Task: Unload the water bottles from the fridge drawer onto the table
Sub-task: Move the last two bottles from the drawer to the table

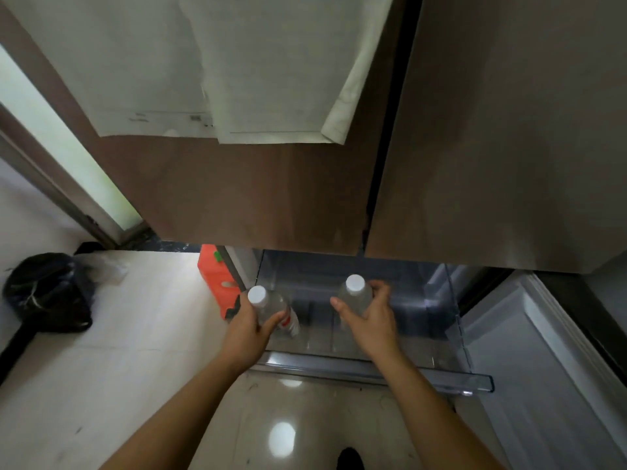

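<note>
Two bare forearms are reaching up from the bottom of the frame over the glossy floor (135, 334), and both hands are busy. Lower centre, the left hand (249, 329) is curling fingers and thumb round the first bottle (271, 305), clear with a white cap and a red-marked label, and is holding it tilted at the left edge of the open fridge drawer (373, 369). Just right of it, the right hand (371, 320) is gripping the second bottle (356, 296), also white-capped, upright over the middle of the drawer; whether its base is touching the drawer bottom, I cannot tell. Brown fridge doors (258, 191) are filling the upper frame, with pale paper sheets (237, 62) hanging at upper centre. An orange box (217, 283) is sitting just left of the drawer, and a black bag (47, 293) is lying at the left edge.
</note>
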`<state>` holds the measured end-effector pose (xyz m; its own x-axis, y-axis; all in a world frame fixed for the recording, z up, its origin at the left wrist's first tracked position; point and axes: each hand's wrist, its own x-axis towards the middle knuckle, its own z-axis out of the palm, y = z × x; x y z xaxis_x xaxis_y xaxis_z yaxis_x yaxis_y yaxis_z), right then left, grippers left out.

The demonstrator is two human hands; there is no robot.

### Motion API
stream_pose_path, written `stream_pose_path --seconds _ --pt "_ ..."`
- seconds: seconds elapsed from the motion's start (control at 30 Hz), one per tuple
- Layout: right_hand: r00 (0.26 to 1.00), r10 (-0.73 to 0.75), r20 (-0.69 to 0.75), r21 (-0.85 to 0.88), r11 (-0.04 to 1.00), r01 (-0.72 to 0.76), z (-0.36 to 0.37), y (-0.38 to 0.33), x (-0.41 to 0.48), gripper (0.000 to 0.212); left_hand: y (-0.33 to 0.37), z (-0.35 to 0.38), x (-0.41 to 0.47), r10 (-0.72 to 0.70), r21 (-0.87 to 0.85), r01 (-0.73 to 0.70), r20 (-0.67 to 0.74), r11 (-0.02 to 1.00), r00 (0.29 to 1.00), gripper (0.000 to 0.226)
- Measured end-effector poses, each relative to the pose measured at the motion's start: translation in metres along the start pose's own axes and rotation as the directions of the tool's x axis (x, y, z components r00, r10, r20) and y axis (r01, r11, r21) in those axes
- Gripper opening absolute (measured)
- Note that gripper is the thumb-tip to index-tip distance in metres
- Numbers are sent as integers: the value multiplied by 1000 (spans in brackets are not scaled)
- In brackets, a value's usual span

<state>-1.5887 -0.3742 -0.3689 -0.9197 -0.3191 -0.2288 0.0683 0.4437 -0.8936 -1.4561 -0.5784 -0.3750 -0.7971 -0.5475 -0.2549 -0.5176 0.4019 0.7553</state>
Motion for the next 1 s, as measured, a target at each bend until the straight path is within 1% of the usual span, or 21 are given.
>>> stream_pose_path --seconds 0.07,0.17,0.2,0.27,0.3,0.4,0.5,0.6,0.67,0.73,0.8,0.87,0.93,1.0 --pt "999 -32 21 17 999 31 -3 0 1 72 5 0 -9 34 16 -33 -62 999 997 61" --pt "989 -103 108 44 994 98 5 -14 -3 58 23 -10 -31 34 -64 -49 -209 997 977 54" --pt "979 -142 147 43 990 137 13 -21 -4 56 29 -16 -40 17 -113 -49 -271 992 962 51" --pt "950 -254 184 42 967 250 30 -39 -10 62 44 -29 -57 -7 -214 -78 -368 974 930 48" --pt "927 -323 193 49 946 319 42 -51 -17 64 46 -38 -66 -25 -246 -86 -417 966 909 45" --pt "826 -521 215 73 852 518 72 -97 -44 58 49 -72 -97 -61 -279 -107 -534 954 843 33" --pt "753 -612 240 130 789 600 99 -137 -74 55 40 -109 -139 -44 -210 -110 -616 972 786 35" --pt "696 -661 281 226 750 621 138 -165 -112 57 16 -146 -184 -91 -216 -94 -713 972 695 31" --pt "643 -690 331 274 723 634 171 -179 -151 62 -5 -173 -222 -142 -239 -77 -774 968 617 31" --pt "592 -715 371 315 697 645 204 -186 -196 57 -31 -200 -266 -175 -246 -57 -816 968 552 39" --pt "537 -739 407 347 669 658 238 -190 -243 58 -60 -227 -311 -203 -244 -18 -843 970 499 52" --pt "493 -753 436 373 650 662 273 -196 -297 61 -93 -255 -364 -233 -255 9 -870 967 434 57" --pt "456 -755 471 404 644 650 305 -201 -347 56 -120 -281 -412 -262 -267 35 -899 963 352 56" --pt "397 -757 519 438 635 636 339 -207 -397 46 -149 -304 -460 -287 -285 47 -921 957 264 50"
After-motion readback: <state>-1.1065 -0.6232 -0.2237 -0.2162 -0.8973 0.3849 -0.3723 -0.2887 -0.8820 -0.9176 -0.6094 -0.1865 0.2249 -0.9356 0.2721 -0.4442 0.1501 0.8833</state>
